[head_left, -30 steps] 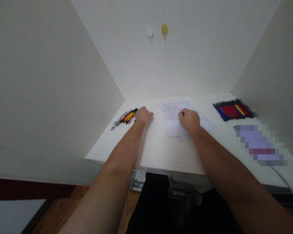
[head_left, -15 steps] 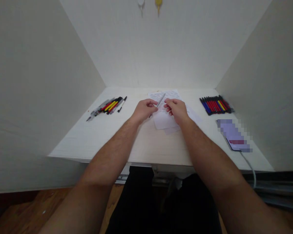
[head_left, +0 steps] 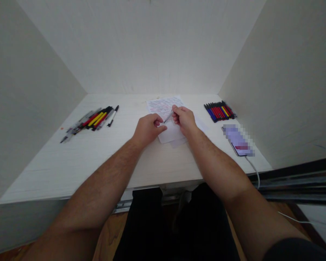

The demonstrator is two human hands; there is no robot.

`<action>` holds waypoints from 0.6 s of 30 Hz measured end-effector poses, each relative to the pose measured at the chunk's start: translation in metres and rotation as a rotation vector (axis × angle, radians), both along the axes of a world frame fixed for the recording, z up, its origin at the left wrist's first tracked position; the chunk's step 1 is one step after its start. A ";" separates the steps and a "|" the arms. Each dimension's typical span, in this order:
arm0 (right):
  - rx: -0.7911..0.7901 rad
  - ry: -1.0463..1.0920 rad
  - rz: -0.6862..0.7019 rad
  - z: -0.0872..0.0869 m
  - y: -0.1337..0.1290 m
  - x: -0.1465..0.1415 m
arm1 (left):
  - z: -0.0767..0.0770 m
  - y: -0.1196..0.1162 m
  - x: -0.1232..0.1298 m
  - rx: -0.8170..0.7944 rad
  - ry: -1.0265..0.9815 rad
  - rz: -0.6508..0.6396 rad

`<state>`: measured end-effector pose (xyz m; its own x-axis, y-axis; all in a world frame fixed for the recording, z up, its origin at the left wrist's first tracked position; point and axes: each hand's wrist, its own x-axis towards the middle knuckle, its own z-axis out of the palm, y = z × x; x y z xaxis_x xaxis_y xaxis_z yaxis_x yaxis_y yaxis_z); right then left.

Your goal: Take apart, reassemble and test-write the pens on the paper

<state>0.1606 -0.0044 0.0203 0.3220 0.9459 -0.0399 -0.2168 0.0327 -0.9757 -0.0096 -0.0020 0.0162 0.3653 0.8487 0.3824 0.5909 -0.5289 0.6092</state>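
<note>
A slim grey pen (head_left: pixel 167 116) slants over the sheets in the middle of the desk, its lower end pointing down to the left. My right hand (head_left: pixel 185 117) is closed on the pen's upper end. Beside the lower end is my left hand (head_left: pixel 149 127), its thumb and curled fingers apart with nothing seen between them. Beneath both hands lie a sheet covered in handwriting (head_left: pixel 163 104) and a blank white paper (head_left: pixel 170 135), partly hidden by the hands.
A loose pile of pens (head_left: pixel 93 121) lies at the left, beside a separate white-and-black pen (head_left: pixel 113 115). To the right, a neat row of dark-capped pens (head_left: pixel 218 111) lies above a phone (head_left: pixel 237 140) with a white cable (head_left: pixel 254 167). Walls enclose the desk.
The pen has passed from my left hand to my right. My left fingers have come off it. The whole view has shifted, with the desk now further left in it.
</note>
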 end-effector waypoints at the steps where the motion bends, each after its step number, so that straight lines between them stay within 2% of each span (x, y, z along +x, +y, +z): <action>1: 0.000 0.000 0.000 0.001 -0.001 0.000 | 0.000 -0.001 0.000 0.009 0.015 0.002; 8: 0.017 0.012 0.000 0.001 -0.003 -0.003 | 0.004 -0.006 0.002 0.041 0.133 0.064; 13: 0.051 0.030 0.003 0.001 -0.002 -0.001 | 0.007 -0.008 0.004 0.022 0.147 0.024; 16: 0.063 0.059 0.014 0.002 -0.002 0.000 | 0.006 -0.006 0.004 -0.061 0.072 -0.010; 18: 0.066 0.073 0.026 0.003 -0.002 0.001 | 0.004 -0.004 0.005 -0.213 -0.050 -0.053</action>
<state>0.1616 -0.0063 0.0229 0.2962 0.9551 0.0001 -0.2886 0.0896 -0.9533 -0.0044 -0.0064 0.0204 0.3969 0.8922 0.2157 0.5316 -0.4150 0.7383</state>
